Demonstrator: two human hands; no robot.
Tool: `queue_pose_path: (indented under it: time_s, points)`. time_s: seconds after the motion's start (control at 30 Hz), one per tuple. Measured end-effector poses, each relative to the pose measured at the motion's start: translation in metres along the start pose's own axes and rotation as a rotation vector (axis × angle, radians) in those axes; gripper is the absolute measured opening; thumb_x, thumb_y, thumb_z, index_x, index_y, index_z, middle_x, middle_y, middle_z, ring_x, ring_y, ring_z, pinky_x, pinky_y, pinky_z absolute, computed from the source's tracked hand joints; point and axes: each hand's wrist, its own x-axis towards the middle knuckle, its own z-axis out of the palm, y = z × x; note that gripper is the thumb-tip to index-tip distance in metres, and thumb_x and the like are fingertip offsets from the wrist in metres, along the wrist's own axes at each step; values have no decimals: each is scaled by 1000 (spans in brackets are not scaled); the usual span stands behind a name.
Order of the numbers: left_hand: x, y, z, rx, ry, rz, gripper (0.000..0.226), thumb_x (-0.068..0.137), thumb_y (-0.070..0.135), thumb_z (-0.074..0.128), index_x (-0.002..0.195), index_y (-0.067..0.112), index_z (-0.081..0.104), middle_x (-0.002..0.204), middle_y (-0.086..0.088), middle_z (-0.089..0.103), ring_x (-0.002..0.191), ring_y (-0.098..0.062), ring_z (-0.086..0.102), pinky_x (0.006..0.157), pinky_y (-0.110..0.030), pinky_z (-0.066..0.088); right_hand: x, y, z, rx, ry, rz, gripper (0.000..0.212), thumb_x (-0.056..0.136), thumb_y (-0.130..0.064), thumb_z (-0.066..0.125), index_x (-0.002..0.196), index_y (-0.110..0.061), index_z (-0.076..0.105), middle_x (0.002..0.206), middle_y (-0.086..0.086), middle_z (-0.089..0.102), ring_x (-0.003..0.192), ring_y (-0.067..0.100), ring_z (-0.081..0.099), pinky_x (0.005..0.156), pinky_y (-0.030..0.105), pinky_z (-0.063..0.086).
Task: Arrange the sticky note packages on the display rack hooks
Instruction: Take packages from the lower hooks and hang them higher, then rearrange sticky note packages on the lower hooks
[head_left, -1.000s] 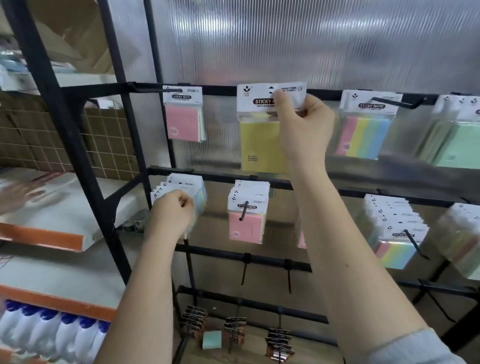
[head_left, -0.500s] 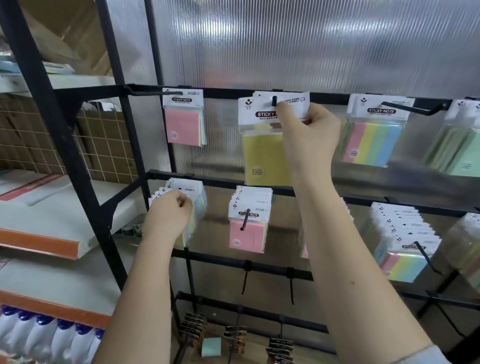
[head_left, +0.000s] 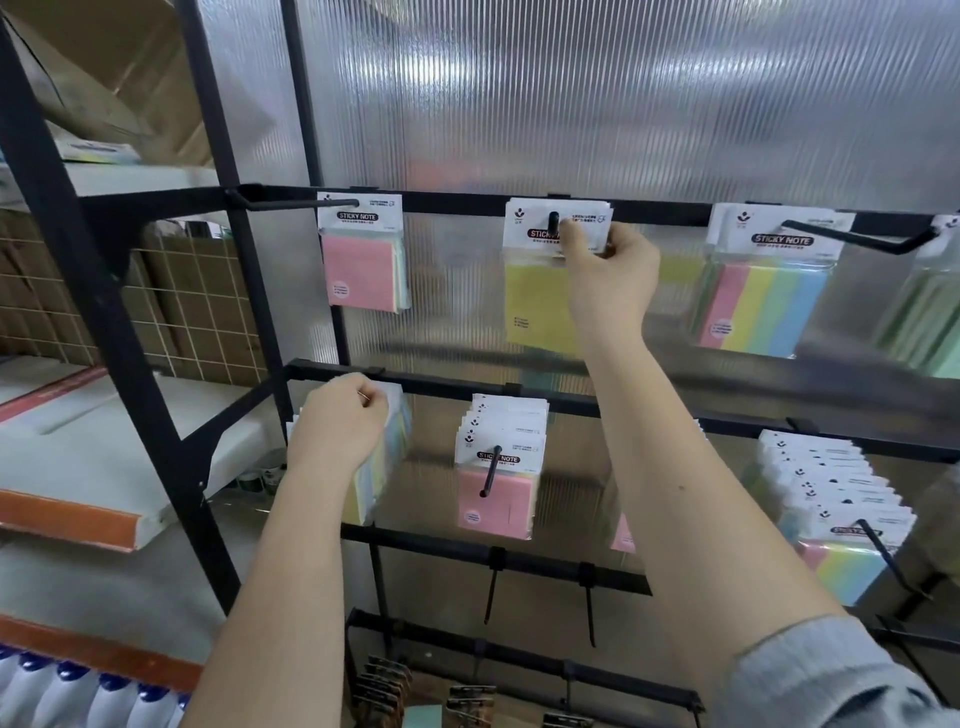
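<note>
The right hand (head_left: 605, 270) pinches the white header card of a yellow sticky note package (head_left: 540, 301) at the middle hook (head_left: 554, 224) of the top rail; the hook tip shows through the card's hole, so this package appears threaded on and only needs seating and release. The left hand (head_left: 337, 423) is curled around a stack of multicolour packages (head_left: 387, 457) at the left end of the second rail, its grip closed on them.

Progress, judged from the rack (head_left: 457, 200): well advanced. The top rail carries a pink package (head_left: 363, 260) on the left and a striped package (head_left: 769, 291) on the right. The second rail holds a pink stack (head_left: 501, 467) and a long striped stack (head_left: 831, 499) at right. Two hooks on the third rail (head_left: 491, 592) hang bare, so stocking there likely remains.

Not determinable: whether the left-hand stack is already on its hook, since the hand covers that point. A pink package behind the right forearm is mostly hidden, and green packages at far right are blurred and cut off.
</note>
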Motion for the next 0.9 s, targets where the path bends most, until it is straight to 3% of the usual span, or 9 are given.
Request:
queue_pose_path:
  time_s: [0.1, 0.23, 0.3, 0.53, 0.7, 0.77, 0.9]
  points:
    - [7, 3, 3, 4, -8, 7, 18, 92, 24, 48, 77, 20, 58, 83, 0, 67, 69, -20, 58, 64, -34, 48, 11, 6, 5, -47, 51, -29, 24, 87, -24, 66, 81, 0, 64, 74, 7, 64, 64, 10, 52, 61, 26, 45]
    - [13, 5, 2, -1, -4, 16, 17, 92, 21, 49, 81, 17, 60, 80, -2, 67, 65, -17, 55, 53, -26, 39, 16, 11, 13, -77, 125, -68, 11, 86, -19, 67, 86, -10, 61, 76, -6, 60, 67, 6, 52, 65, 21, 44]
    - [15, 5, 1, 7, -9, 29, 17, 92, 20, 48, 83, 16, 62, 77, -3, 65, 66, -17, 55, 53, -26, 39, 16, 12, 15, -71, 169, -84, 16, 85, -19, 67, 97, -10, 63, 88, -3, 63, 76, 7, 56, 72, 20, 46]
    - [16, -10, -11, -18, -63, 37, 17, 92, 22, 47, 79, 20, 59, 73, -3, 63, 67, -24, 59, 65, -43, 55, -2, 10, 20, -114, 265, -91, 36, 90, -16, 61, 125, -12, 56, 111, -2, 53, 97, 7, 51, 82, 9, 36]
    - [13, -33, -26, 59, -72, 93, 16, 94, 25, 47, 84, 20, 59, 82, 1, 63, 72, -14, 56, 57, -28, 41, -37, 11, 21, -159, 288, 18, 45, 92, -15, 54, 136, -12, 48, 133, 5, 50, 120, 14, 49, 99, 18, 36]
    - [11, -43, -32, 63, -92, 108, 16, 94, 23, 47, 85, 19, 59, 83, 3, 62, 72, -14, 54, 60, -28, 39, -56, 14, 21, -187, 290, 42, 42, 92, -15, 53, 134, -9, 52, 130, 7, 55, 113, 13, 51, 101, 26, 39]
    - [2, -67, -45, 102, -148, 117, 12, 93, 22, 49, 89, 21, 60, 93, 4, 59, 77, -14, 51, 62, -29, 42, -95, 25, 20, -146, 276, 173, 35, 91, -15, 52, 126, -13, 58, 107, 0, 59, 89, 10, 53, 82, 23, 44]
